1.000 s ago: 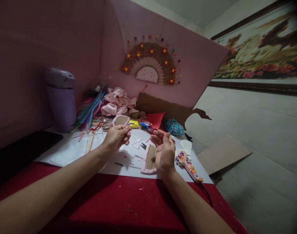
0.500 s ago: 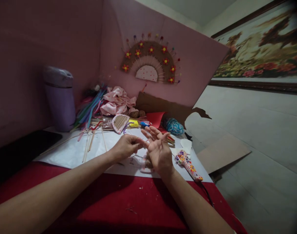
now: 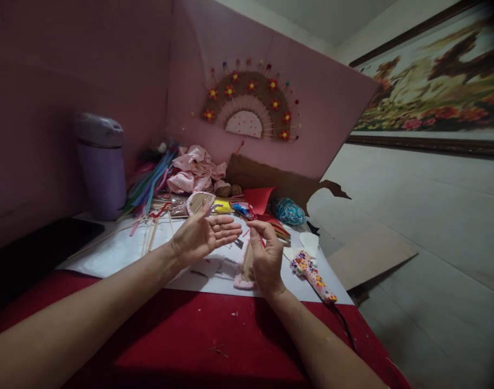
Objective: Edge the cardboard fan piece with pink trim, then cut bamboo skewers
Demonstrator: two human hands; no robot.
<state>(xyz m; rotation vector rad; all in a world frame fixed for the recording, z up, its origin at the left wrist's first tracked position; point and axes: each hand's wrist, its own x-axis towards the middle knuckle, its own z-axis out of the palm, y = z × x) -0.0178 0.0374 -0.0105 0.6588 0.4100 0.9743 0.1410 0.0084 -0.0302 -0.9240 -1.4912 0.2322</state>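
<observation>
The left hand (image 3: pixel 204 236) is spread flat, palm showing nothing held, above white paper (image 3: pixel 291 289) on a red tabletop (image 3: pixel 182 335). The right hand (image 3: pixel 269 258) has thumb and forefinger nearly meeting; I cannot tell whether they grip anything. Pink-edged card (image 3: pixel 246 265) lies beneath it, partly hidden. Good handling likely means a light pinch, well clear of the glue gun (image 3: pixel 314 274).

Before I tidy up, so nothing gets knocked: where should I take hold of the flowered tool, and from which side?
Likely best on the slim near part of the flowered tool, coming from the right: it points that way, away from its bulkier end. Mind the black cord.
</observation>
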